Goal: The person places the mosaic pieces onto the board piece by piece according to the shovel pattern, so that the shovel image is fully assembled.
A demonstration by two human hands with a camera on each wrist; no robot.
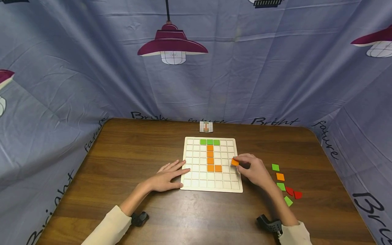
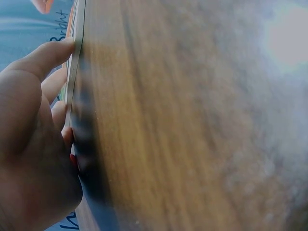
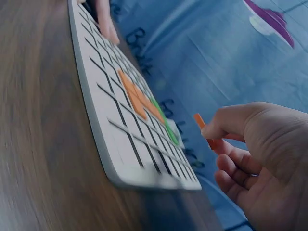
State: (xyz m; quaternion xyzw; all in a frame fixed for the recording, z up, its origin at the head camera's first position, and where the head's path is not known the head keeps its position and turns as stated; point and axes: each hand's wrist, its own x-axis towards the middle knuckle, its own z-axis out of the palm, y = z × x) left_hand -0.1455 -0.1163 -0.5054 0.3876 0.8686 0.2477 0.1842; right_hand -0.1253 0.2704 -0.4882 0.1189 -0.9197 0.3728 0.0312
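Orange tile (image 1: 234,162) pinched in R fingers (image 1: 246,158), L fingers (image 1: 180,172) spread; wood tbl (image 1: 147,143) w/ blue drapes (image 1: 232,81) bhd.

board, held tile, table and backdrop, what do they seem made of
Board: pale, smooth, stiff; painted wood or plastic, judging by its thick, rounded edge.
Held tile: plain orange, thin and flat; plastic or painted wood, can't tell.
Table: wood or wood-look laminate, with streaky brown grain and a slight sheen.
Backdrop: probably matt fabric, given its creases and soft folds.
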